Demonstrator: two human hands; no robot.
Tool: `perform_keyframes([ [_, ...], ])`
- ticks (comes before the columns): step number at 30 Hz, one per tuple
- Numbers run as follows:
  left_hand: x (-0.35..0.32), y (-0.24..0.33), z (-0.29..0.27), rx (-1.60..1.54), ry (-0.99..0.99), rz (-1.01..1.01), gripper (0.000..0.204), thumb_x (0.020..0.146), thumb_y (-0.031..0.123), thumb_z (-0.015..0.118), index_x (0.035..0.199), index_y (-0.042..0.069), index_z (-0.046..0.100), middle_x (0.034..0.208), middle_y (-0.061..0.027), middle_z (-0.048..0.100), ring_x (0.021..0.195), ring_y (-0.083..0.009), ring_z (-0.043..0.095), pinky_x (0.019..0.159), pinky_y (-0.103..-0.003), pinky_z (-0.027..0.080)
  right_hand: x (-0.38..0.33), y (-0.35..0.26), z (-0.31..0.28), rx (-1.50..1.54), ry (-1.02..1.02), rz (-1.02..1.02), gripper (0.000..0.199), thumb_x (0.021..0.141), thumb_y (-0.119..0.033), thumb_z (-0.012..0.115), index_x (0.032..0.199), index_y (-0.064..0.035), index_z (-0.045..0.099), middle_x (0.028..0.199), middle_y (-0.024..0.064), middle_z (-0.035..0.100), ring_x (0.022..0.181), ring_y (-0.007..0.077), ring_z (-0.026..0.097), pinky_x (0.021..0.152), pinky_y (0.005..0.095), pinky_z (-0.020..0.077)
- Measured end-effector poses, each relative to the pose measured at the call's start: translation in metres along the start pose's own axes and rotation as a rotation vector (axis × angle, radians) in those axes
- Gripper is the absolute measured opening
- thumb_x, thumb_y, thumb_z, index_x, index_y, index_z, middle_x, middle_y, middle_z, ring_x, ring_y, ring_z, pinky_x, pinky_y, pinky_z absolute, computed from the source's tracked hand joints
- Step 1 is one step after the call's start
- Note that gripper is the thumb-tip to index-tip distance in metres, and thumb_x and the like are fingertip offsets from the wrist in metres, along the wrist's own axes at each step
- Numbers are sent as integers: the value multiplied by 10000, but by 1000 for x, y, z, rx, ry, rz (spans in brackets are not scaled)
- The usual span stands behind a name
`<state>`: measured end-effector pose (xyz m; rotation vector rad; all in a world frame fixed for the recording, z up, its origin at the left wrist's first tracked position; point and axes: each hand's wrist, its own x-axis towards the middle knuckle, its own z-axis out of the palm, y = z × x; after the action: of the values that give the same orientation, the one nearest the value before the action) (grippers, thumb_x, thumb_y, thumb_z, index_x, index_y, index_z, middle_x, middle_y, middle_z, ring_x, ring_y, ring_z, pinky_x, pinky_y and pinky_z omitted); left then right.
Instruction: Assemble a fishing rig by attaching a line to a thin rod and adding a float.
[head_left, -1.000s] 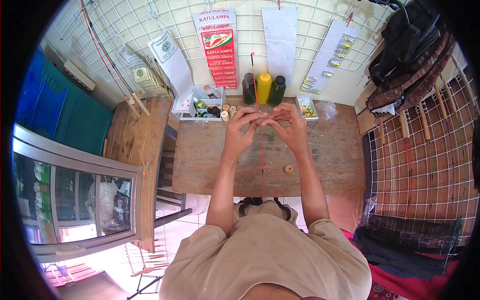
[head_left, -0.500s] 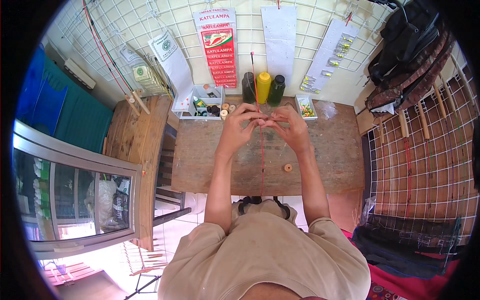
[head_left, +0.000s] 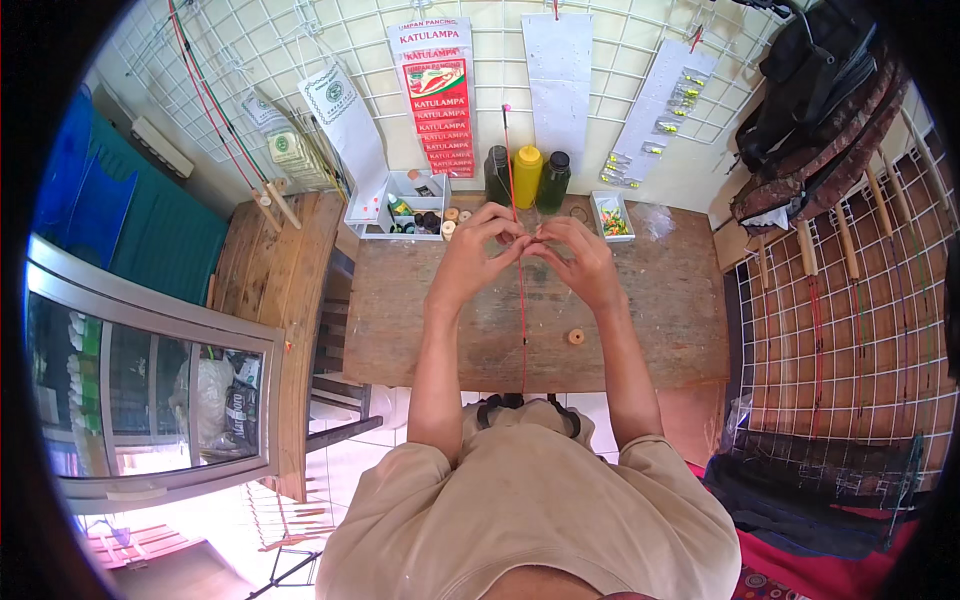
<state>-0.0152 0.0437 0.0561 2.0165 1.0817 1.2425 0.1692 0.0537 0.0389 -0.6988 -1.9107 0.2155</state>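
Both of your hands meet over the middle of the wooden table (head_left: 660, 330), the left hand (head_left: 478, 255) and the right hand (head_left: 578, 258) each pinched shut on the thin red rod (head_left: 520, 300) that runs upright between them. It looks light, whippy and easily snapped, so pinch it close to the work point.

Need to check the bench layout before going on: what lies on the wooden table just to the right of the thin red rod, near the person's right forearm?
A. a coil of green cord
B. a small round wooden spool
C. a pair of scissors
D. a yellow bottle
B: a small round wooden spool lies on the bare wooden table just right of the thin red rod, beside the right forearm.
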Motion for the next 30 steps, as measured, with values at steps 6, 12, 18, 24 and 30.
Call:
perform_keyframes([
  [6,-2,-11,7,-32,47,15,119,823,56,682,909,-13,638,924,-73,573,750,-159,576,688,-276,481,-1,1,-1,-48,-8,31,261,733,-21,725,976,-34,631,917,82,662,854,270,621,744,375,488],
  [12,-4,-11,7,-24,52,26,111,833,46,669,925,-6,635,939,-72,572,750,-157,575,685,-274,480,2,7,-3,-110,-41,-60,197,723,-7,718,909,-17,655,877,66,644,848,256,592,746,365,474],
  [18,-5,-12,10,-75,83,1,119,818,10,672,935,4,648,960,-72,606,786,-148,587,699,-259,481,7,9,-1,-112,-44,-53,210,710,16,723,903,-10,644,869,70,620,867,260,576,735,362,478],
  [24,-11,-22,14,-219,133,-82,214,816,-33,671,1012,11,597,1018,-76,642,863,-124,610,759,-246,489,10,8,-3,-123,-58,-69,220,709,18,730,910,-20,650,882,61,631,886,254,578,754,356,480],
  [30,-11,-30,20,-346,161,-95,282,818,-38,676,1055,11,532,1042,-90,642,883,-114,608,774,-249,486,12,11,-1,-171,-65,-113,212,697,-16,728,901,-38,672,914,48,629,959,253,576,797,376,474],
])
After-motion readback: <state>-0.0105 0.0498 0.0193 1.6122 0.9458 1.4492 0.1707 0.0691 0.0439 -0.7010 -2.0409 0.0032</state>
